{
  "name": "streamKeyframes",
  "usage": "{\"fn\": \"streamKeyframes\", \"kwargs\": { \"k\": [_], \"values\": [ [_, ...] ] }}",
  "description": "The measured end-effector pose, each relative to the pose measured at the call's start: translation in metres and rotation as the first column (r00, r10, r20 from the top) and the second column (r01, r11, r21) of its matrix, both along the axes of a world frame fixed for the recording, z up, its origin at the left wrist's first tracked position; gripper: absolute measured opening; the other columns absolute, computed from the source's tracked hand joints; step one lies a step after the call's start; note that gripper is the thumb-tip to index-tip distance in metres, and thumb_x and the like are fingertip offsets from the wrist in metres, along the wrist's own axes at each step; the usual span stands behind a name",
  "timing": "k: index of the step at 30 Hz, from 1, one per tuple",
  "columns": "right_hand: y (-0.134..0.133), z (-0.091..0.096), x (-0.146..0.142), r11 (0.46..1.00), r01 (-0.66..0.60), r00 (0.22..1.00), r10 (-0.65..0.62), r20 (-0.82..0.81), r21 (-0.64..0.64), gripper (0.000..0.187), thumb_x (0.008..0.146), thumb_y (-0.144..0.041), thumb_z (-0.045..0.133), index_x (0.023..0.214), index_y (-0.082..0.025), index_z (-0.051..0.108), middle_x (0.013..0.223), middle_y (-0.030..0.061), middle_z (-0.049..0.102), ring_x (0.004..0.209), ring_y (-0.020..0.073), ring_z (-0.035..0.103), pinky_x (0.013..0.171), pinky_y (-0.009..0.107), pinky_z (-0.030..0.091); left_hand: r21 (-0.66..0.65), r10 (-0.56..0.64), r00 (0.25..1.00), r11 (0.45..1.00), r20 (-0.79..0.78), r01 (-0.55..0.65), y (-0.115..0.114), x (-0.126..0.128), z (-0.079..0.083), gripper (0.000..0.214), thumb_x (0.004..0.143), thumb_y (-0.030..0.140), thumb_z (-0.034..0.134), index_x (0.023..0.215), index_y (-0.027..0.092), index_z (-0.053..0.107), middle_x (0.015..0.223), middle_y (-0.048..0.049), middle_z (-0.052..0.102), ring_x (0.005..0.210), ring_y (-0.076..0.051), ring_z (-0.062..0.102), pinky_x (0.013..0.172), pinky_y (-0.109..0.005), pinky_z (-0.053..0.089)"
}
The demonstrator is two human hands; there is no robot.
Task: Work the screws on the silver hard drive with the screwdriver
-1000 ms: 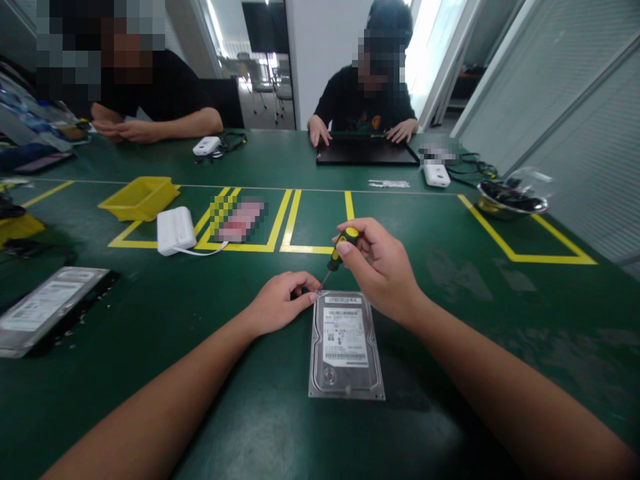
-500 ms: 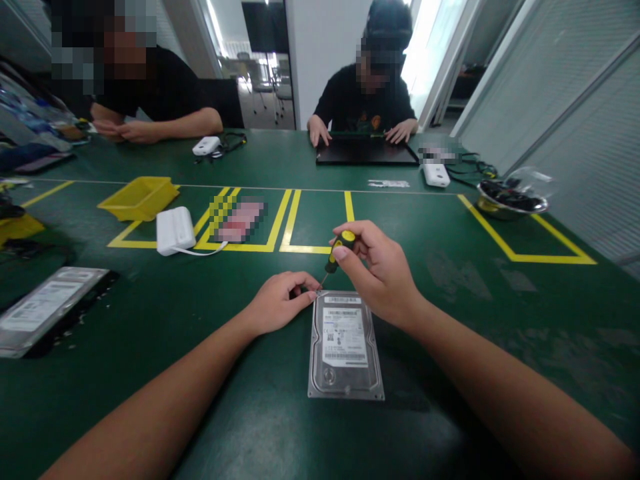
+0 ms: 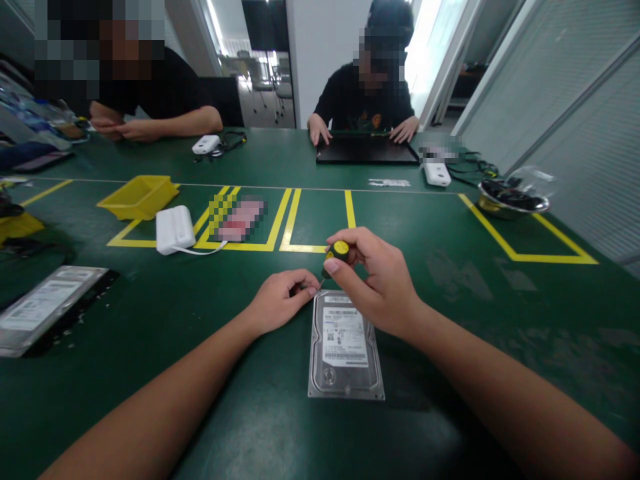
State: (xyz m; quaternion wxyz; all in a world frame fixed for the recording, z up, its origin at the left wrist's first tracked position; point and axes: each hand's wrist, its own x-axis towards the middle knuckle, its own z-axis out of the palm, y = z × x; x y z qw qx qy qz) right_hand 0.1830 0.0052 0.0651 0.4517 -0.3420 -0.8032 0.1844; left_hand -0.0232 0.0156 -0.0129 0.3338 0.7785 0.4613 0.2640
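Hard drive (image 3: 346,347) lies flat on the green table (image 3: 450,287), label up, between my forearms. My right hand (image 3: 375,283) is closed on the screwdriver (image 3: 336,253), with the tip at the drive's far left corner. My left hand (image 3: 280,303) pinches there, on shaft or screw I cannot tell. The drive looks dense, rigid, slick and shock-sensitive; I'd grip it by the side edges.

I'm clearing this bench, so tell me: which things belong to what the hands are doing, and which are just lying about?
In use:
drive
screwdriver, gripped by the right hand, tip at the drive's far left corner
left hand, fingers at that corner

Lying about:
yellow tray
white box
second drive, far left
bowl, far right
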Motion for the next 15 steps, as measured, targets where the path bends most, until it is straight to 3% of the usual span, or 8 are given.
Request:
{"fn": "streamKeyframes", "kwargs": {
  "k": [7, 15],
  "values": [
    [-0.0002, 0.0002, 0.0003, 1.0, -0.002, 1.0, 0.002, 0.002, -0.006, 0.019, 0.092, -0.029, 0.058, 0.106, -0.017, 0.059, 0.091, 0.0028, 0.064, 0.074, 0.0118, 0.058, 0.068, 0.027, 0.046, -0.001, -0.002, 1.0, 1.0, -0.024, 0.002, 0.0, 0.0006, 0.0012, 0.014, 0.091, 0.025, 0.054, 0.091, 0.018, 0.066, 0.082, 0.0002, 0.067, 0.075, -0.015, 0.057, 0.067, -0.026, 0.041],
    [0.0018, 0.002, 0.0029, 0.995, 0.1, 0.995, -0.099, 0.014, -0.01, 0.018, 0.091, -0.029, 0.057, 0.103, -0.016, 0.063, 0.089, 0.0035, 0.065, 0.074, 0.0136, 0.059, 0.068, 0.029, 0.046, -0.009, -0.009, 1.0, 1.0, -0.027, 0.009, -0.0008, 0.0006, 0.0034, 0.013, 0.091, 0.025, 0.053, 0.09, 0.018, 0.064, 0.083, -0.0004, 0.067, 0.077, -0.016, 0.058, 0.072, -0.027, 0.043]
  ]
}}
